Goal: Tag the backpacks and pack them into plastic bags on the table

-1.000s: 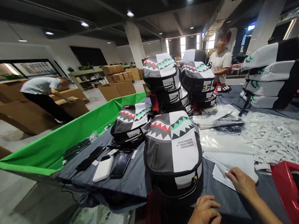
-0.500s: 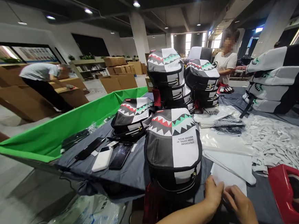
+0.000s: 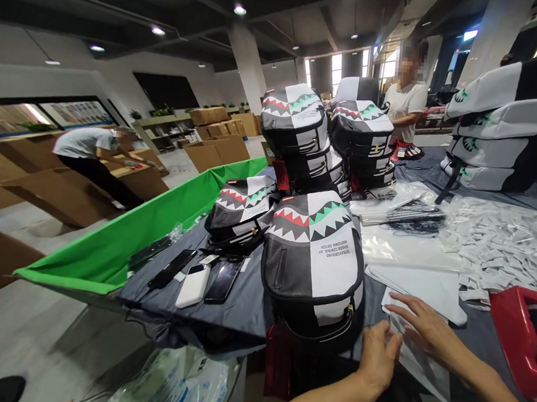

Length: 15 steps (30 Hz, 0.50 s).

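My left hand (image 3: 379, 356) is closed in a pinch on the edge of a clear plastic bag (image 3: 432, 370), at the table's front edge. Over the bag's upper part my right hand (image 3: 428, 330) is open, its fingers stretched toward the left; whether they touch the plastic is hard to tell. Flat white sheets (image 3: 429, 288) lie stacked just beyond both hands. Left of my left hand a black-and-white backpack (image 3: 313, 254) with a red and green shark-tooth print stands on the dark cloth.
A red tape dispenser (image 3: 512, 344) stands at right, near a heap of white strips (image 3: 492, 243). More backpacks (image 3: 296, 119) are stacked behind. Phones (image 3: 224, 279) and a white power bank (image 3: 193, 286) lie at left. Two other people work farther off.
My right hand has lifted away from my left and its fingers have straightened. The clear plastic now shows below and between the hands. The view has shifted slightly.
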Motion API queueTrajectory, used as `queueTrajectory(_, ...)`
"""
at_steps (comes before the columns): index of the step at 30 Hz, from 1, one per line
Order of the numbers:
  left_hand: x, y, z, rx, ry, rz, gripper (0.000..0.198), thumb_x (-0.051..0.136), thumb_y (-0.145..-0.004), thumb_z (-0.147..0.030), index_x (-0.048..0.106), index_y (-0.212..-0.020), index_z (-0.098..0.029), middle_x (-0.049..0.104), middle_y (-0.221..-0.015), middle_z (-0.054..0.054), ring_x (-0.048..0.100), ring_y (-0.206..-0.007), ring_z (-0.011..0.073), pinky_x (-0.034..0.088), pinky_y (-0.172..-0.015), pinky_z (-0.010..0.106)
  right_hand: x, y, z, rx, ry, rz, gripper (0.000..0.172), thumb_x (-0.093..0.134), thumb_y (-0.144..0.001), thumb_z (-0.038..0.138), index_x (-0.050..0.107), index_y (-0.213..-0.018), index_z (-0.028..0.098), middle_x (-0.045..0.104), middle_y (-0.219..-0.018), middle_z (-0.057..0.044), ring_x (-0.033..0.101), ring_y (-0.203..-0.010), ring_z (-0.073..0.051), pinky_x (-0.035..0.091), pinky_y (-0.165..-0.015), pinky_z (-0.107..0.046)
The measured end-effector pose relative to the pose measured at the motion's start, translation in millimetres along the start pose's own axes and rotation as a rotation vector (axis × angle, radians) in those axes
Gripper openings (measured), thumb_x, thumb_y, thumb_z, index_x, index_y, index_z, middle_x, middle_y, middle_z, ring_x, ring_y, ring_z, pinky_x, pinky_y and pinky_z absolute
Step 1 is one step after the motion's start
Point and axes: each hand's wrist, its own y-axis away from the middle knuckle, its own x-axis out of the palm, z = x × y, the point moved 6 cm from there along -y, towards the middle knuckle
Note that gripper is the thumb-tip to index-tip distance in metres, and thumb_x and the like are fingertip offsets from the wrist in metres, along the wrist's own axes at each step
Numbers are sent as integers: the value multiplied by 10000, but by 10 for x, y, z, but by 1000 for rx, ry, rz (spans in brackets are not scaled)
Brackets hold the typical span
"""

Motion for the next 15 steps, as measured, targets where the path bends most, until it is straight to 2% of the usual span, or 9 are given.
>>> queueTrajectory(2,-138,179,-68,207,-254,61,232,639,-889,-353,560,-717,-219,554,-614,-33,529,-597,139,433,-584,243,53,-132,102,-150,0,170,381,503,-792,153,720,-1082,271,609,-1403,-91,496,-1366,-291,461,-1083,-509)
queueTrajectory(5,-471,541,-91,581,-555,60,262,561,-957,-309,560,-712,-219,575,-616,-20,509,-564,137,378,-555,263,67,-216,246,-254,-83,336,124,588,-846,239,700,-893,264,718,-1151,-74,558,-1291,-289,432,-1112,-498)
queueTrajectory(6,-622,675,-94,695,-615,19,280,525,-983,-305,570,-720,-218,594,-631,-7,526,-578,143,383,-563,270,66,-223,290,-262,-109,353,74,614,-871,293,683,-863,268,732,-1046,-57,614,-1203,-275,417,-1126,-500)
queueTrajectory(8,-969,923,-114,837,-670,-92,314,445,-1027,-305,613,-779,-211,641,-693,28,578,-656,160,417,-619,283,91,-219,378,-256,-145,333,167,601,-926,378,648,-808,269,712,-840,-8,695,-907,-219,399,-1143,-504)
queueTrajectory(9,-1162,1012,-130,837,-662,-150,327,417,-1041,-315,635,-821,-206,658,-729,42,598,-706,169,433,-662,293,119,-214,424,-245,-161,292,230,570,-953,403,633,-779,267,687,-757,11,685,-774,-192,439,-1109,-481)
queueTrajectory(11,-1567,1091,-163,700,-593,-255,332,435,-1043,-365,666,-869,-201,671,-770,51,609,-782,185,445,-738,319,209,-212,512,-209,-189,176,330,513,-991,461,627,-751,266,642,-655,21,632,-612,-162,560,-897,-371)
queueTrajectory(13,-1955,1057,-174,482,-472,-350,329,527,-1007,-430,689,-836,-201,668,-768,42,602,-794,190,450,-760,328,341,-228,603,-168,-226,64,386,505,-986,547,650,-756,273,643,-629,5,623,-570,-167,546,-625,-278)
queueTrajectory(15,-2259,938,-153,297,-339,-414,324,624,-946,-463,709,-783,-197,672,-764,33,597,-773,185,459,-736,314,471,-271,680,-113,-250,-47,405,523,-949,628,697,-817,287,677,-652,-11,625,-541,-176,510,-525,-264)
